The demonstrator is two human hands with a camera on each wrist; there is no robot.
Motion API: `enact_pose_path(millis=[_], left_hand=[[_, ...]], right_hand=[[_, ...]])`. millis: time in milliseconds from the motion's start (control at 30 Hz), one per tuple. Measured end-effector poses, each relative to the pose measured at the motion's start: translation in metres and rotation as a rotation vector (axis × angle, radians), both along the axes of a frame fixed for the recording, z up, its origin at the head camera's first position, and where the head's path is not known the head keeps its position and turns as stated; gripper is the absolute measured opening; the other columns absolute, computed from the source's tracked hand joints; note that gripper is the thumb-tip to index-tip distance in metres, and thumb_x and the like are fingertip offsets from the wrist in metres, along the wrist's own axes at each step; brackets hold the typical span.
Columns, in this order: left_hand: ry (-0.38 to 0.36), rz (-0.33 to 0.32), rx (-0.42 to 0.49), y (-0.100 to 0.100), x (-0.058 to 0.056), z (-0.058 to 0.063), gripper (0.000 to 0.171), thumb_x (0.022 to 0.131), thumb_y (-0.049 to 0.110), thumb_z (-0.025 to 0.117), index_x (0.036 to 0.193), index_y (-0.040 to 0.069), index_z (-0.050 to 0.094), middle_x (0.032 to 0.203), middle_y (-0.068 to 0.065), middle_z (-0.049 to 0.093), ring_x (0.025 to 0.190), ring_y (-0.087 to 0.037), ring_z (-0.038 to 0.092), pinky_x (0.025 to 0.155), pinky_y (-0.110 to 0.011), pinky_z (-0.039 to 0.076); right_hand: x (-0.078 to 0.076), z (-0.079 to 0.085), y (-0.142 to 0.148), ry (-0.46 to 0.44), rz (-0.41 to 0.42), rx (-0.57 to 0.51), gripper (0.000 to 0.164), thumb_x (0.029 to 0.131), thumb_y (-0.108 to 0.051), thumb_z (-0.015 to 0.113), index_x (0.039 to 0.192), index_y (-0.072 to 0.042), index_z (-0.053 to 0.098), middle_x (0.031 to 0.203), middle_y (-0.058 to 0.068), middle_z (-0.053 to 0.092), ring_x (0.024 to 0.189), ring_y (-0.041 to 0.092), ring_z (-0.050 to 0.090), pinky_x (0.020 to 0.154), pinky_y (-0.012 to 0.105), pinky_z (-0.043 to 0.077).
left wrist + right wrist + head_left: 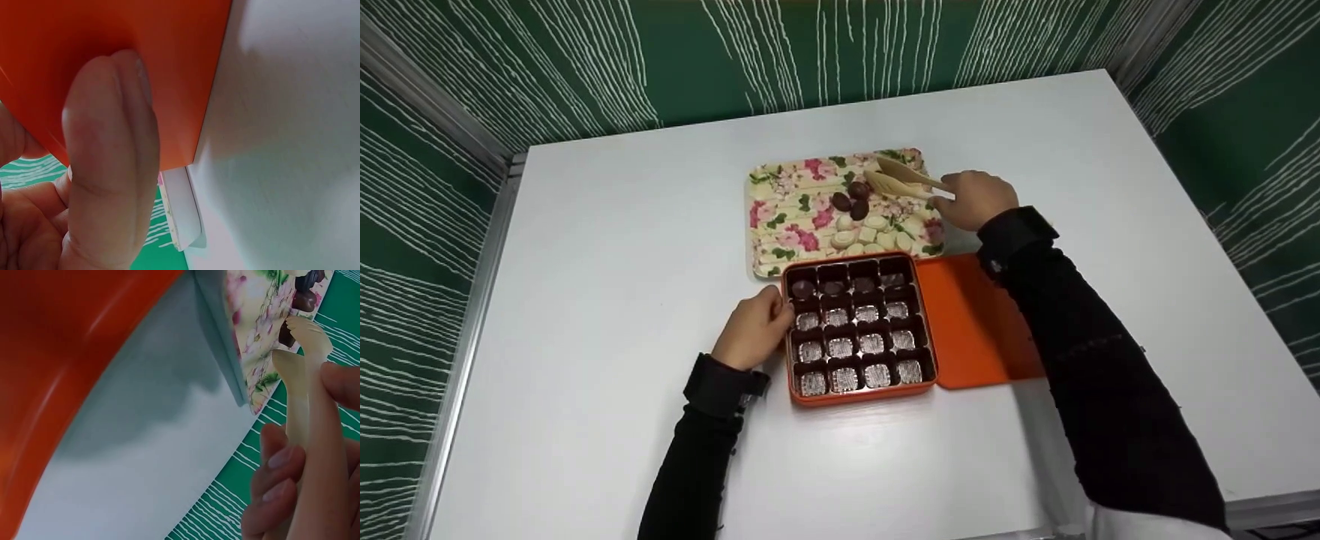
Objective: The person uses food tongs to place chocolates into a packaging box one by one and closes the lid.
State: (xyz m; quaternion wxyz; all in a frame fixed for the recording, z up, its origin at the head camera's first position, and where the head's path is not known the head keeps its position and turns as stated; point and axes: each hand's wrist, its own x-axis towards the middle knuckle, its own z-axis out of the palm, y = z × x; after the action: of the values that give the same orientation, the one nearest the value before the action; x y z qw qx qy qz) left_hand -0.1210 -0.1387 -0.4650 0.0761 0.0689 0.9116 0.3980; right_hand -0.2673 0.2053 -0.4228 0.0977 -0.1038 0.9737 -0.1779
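My left hand (754, 328) holds the left wall of an orange box (862, 397). In the left wrist view its fingers (109, 163) lie along the box's outer side. A dark brown divider (855, 330) fills the box; its far row holds dark round chocolates (803, 289), while shiny squares show in the nearer rows. My right hand (979, 199) grips pale wooden tongs (911, 180), their ends apart over the flowered tray (780, 196). Left of the tong tips sit three brown chocolates (841, 201). Several white chocolates (885, 240) lie at the tray's near right.
An orange lid (975, 322) lies flat against the box's right side, partly under my right forearm. The tray stands directly behind the box. Green walls with white streaks (780, 60) border the white table (607, 300) at the back and sides.
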Motion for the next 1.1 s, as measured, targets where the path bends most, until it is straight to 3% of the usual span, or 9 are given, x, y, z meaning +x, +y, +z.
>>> enact_pose_path(millis=[267, 533, 767, 933, 1100], left_hand=[[-0.006, 0.002, 0.005, -0.001, 0.0, 0.001, 0.025, 0.101, 0.017, 0.056, 0.079, 0.014, 0.043, 0.065, 0.003, 0.041, 0.059, -0.016, 0.044, 0.056, -0.031, 0.035], [-0.023, 0.011, 0.01, -0.001, 0.0, 0.0, 0.025, 0.101, 0.017, 0.056, 0.079, 0.014, 0.044, 0.066, 0.002, 0.042, 0.06, -0.016, 0.045, 0.055, -0.031, 0.036], [-0.023, 0.002, 0.012, -0.002, -0.001, 0.0, 0.024, 0.101, 0.017, 0.055, 0.08, 0.013, 0.046, 0.066, 0.002, 0.044, 0.06, -0.016, 0.046, 0.056, -0.031, 0.037], [-0.004, -0.011, 0.001, -0.002, -0.002, -0.001, 0.023, 0.102, 0.017, 0.055, 0.081, 0.013, 0.046, 0.067, 0.002, 0.044, 0.06, -0.017, 0.047, 0.058, -0.032, 0.037], [-0.004, -0.01, 0.007, -0.001, -0.001, 0.0, 0.023, 0.102, 0.017, 0.055, 0.08, 0.013, 0.046, 0.067, 0.002, 0.045, 0.061, -0.017, 0.047, 0.058, -0.032, 0.038]], right_hand=[[0.003, 0.003, 0.0, 0.06, 0.044, 0.052, 0.044, 0.104, -0.024, 0.056, 0.139, 0.002, 0.059, 0.126, 0.029, 0.065, 0.106, 0.046, 0.063, 0.089, 0.058, 0.049], [0.018, 0.013, 0.009, 0.145, 0.1, 0.061, 0.042, 0.105, -0.025, 0.058, 0.137, 0.0, 0.062, 0.117, 0.026, 0.068, 0.09, 0.041, 0.065, 0.075, 0.055, 0.051], [0.051, 0.031, 0.008, 0.245, 0.212, -0.015, 0.039, 0.102, -0.024, 0.063, 0.135, -0.003, 0.065, 0.109, 0.02, 0.071, 0.067, 0.028, 0.055, 0.061, 0.042, 0.036], [0.078, 0.034, -0.002, 0.277, 0.336, -0.092, 0.037, 0.101, -0.023, 0.066, 0.131, -0.003, 0.068, 0.113, 0.018, 0.072, 0.057, 0.019, 0.05, 0.06, 0.038, 0.04], [0.102, 0.031, -0.016, 0.274, 0.459, -0.117, 0.035, 0.099, -0.023, 0.068, 0.129, -0.005, 0.07, 0.083, 0.009, 0.067, 0.052, 0.011, 0.041, 0.054, 0.034, 0.037]])
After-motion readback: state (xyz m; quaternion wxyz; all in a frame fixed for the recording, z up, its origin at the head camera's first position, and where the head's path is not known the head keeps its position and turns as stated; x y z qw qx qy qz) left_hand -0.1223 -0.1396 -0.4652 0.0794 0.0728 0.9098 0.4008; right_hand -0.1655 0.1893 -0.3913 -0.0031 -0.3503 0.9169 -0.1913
